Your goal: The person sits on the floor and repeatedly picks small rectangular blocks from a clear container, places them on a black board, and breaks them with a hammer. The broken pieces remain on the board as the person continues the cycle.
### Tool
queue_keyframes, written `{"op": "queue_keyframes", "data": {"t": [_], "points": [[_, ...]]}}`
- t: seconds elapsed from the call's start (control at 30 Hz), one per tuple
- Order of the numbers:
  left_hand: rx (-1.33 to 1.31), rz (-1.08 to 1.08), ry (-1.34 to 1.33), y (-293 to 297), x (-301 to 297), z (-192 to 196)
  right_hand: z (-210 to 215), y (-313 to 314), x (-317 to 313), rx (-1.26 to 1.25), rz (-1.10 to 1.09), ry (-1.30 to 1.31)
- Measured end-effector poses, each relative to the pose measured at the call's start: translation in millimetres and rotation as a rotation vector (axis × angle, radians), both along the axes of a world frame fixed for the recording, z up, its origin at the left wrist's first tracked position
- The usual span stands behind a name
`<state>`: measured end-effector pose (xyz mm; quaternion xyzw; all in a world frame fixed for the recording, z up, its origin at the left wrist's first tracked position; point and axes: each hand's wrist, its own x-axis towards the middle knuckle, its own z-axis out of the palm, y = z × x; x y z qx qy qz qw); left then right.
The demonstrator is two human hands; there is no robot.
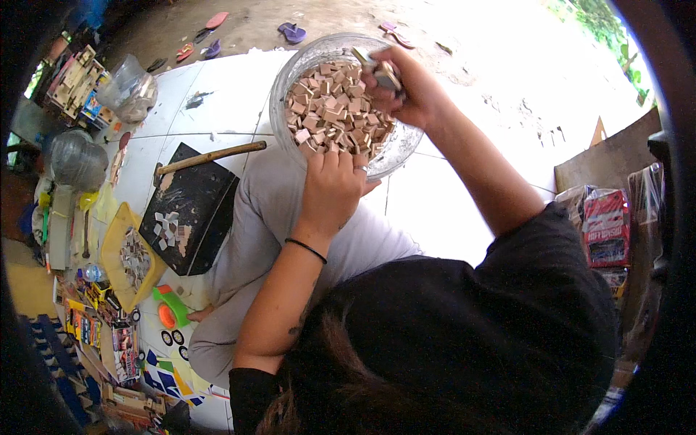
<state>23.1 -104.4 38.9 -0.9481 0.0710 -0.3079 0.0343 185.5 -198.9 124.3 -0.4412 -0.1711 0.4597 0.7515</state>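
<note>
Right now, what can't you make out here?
In the head view:
Items in the right hand: blurred, partly covered by that hand.
Bottom of the tub: buried under brown pieces.
Palm of the left hand: hidden by its back.
Bits in the yellow tray: too small.

Left of the round tub (279,119), white floor tiles (225,98) are leaving a wide way to its rim. Nearer the body, a hammer (214,156) is sticking out from the black block (210,225) and narrowing the passage. The left hand (333,181) is blocking the near rim, the right hand (399,83) the far right side.
</note>
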Motion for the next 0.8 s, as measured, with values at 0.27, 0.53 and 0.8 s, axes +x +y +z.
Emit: {"op": "queue_keyframes", "data": {"t": [0.27,0.53,0.8], "points": [[0.005,0.011,-0.041,-2.2,2.8,7.0,-14.9,5.1,-19.3,0.330,-0.233,0.379],[-0.011,0.042,0.026,-5.3,0.6,7.3,-0.1,14.6,13.2,-0.335,-0.103,-0.995],[-0.017,0.047,-0.001,-2.9,3.8,6.5,-25.0,93.1,22.8,-1.337,0.861,-2.155]]}}
